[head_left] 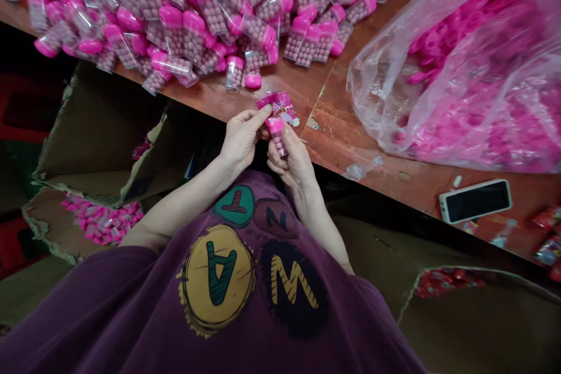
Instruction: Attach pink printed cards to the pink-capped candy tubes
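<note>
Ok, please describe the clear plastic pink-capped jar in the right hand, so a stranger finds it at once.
On the brown wooden table, find the heap of clear, pink-capped plastic jars. In front, at the table's near edge, is the bare right hand. It grips the clear plastic jar of pinkish balls, the only one held.

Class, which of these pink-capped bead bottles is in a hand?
The bottle in the right hand; the heaped bottles lie on the table, in neither hand.

Dim light; glare on plastic bag point(468, 82); dark shadow under table point(337, 108); edges stretched, soft.
</note>
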Available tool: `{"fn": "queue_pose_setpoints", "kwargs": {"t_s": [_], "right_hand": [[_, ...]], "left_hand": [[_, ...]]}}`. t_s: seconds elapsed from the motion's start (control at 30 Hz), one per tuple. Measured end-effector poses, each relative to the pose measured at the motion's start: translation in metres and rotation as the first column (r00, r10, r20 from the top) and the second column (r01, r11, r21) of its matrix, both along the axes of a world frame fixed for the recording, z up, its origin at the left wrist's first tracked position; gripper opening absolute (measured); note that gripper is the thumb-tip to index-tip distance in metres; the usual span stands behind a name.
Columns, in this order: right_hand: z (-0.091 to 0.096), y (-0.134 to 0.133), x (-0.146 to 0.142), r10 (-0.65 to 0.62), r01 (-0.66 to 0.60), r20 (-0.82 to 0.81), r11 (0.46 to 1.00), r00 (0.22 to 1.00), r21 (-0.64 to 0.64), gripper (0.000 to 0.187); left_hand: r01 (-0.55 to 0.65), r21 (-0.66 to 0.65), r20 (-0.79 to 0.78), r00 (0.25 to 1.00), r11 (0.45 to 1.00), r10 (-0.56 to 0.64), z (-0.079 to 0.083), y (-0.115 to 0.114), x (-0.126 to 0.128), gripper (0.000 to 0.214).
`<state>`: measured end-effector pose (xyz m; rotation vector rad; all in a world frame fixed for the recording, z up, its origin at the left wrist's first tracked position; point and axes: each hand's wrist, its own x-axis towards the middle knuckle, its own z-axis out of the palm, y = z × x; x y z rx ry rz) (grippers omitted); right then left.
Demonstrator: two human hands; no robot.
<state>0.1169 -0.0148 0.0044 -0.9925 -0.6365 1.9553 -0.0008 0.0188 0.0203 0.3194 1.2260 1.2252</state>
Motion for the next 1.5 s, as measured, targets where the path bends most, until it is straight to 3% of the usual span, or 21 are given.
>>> {"fn": "queue_pose_setpoints", "kwargs": {"t_s": [0.13, 0.2, 0.33, 0.5, 0.6, 0.73, 0.8, 1.03, 1.33, 1.43, 1.5], "right_hand": [[-0.003, -0.001, -0.005, -0.183, 0.154, 0.208, 0.977, 0.961, 0.149, 0.064], [-0.005, -0.002, -0.007, -0.226, 0.174, 0.268, 0.964, 0.937, 0.203, 0.064], [-0.008, -0.003, -0.006, -0.203, 0.135, 0.313, 0.965, 0.928, 0.225, 0.065], [-0.004, -0.005, -0.002, -0.270, 0.131, 0.364, 0.923, 0.891, 0.363, 0.059], [0.001, -0.005, -0.002, -0.202, 0.113, 0.294, 0.950, 0.934, 0.292, 0.059], [0.005, -0.005, -0.003, -0.084, 0.067, 0.173, 0.992, 0.981, 0.103, 0.065], [0.004, -0.005, -0.004, -0.072, 0.058, 0.171, 0.995, 0.983, 0.085, 0.066], [-0.003, -0.008, -0.004, -0.272, 0.135, 0.390, 0.929, 0.880, 0.344, 0.065], [0.001, -0.005, -0.004, -0.123, 0.064, 0.259, 0.972, 0.958, 0.227, 0.055], [-0.008, -0.008, -0.003, -0.209, 0.056, 0.405, 0.932, 0.890, 0.358, 0.057], [-0.015, -0.009, -0.002, -0.281, -0.001, 0.510, 0.875, 0.813, 0.484, 0.058]], "left_hand": [[0.032, -0.016, 0.052, 0.998, 0.999, -0.031, 0.002, -0.001, -0.002, 0.042], [0.080, -0.020, 0.078, 0.994, 0.997, -0.078, 0.003, -0.003, -0.003, 0.036], [0.178, -0.013, 0.118, 0.977, 0.984, -0.176, 0.002, -0.006, -0.007, 0.029], [0.265, -0.020, 0.167, 0.952, 0.964, -0.258, 0.000, -0.006, -0.011, 0.037], [0.322, -0.035, 0.188, 0.932, 0.946, -0.310, 0.002, -0.007, -0.013, 0.040], [0.263, -0.035, 0.180, 0.950, 0.964, -0.253, 0.006, -0.009, -0.013, 0.036], [0.248, -0.028, 0.173, 0.955, 0.968, -0.240, 0.006, -0.010, -0.013, 0.034], [0.317, 0.006, 0.176, 0.934, 0.949, -0.313, 0.003, -0.013, -0.010, 0.038], [0.337, 0.018, 0.132, 0.932, 0.941, -0.337, -0.001, -0.018, -0.013, 0.036], [0.302, 0.005, 0.135, 0.944, 0.953, -0.300, -0.004, -0.019, -0.014, 0.035], [0.284, 0.002, 0.146, 0.948, 0.959, -0.282, -0.005, -0.021, -0.014, 0.032]]}}
